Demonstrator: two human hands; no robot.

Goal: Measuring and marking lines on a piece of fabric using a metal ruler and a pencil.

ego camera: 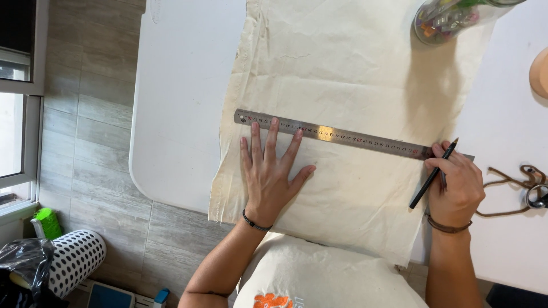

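Note:
A cream cloth [342, 63] lies spread over a white table [182, 114]. Across it rests a long steel ruler [342, 137], slanting slightly down to the right. My left hand [271, 171] lies flat on the cloth with fingers spread, its fingertips pressing the ruler's lower edge near the left end. My right hand [454, 185] grips a dark pencil [432, 174] at the ruler's right end, the tip pointing up toward the ruler's edge.
A clear jar [451, 20] of small colourful items lies at the top right of the cloth. A brown cord with a metal ring [522, 188] sits right of my right hand. A tan round object [539, 71] shows at the right edge. Tiled floor lies to the left.

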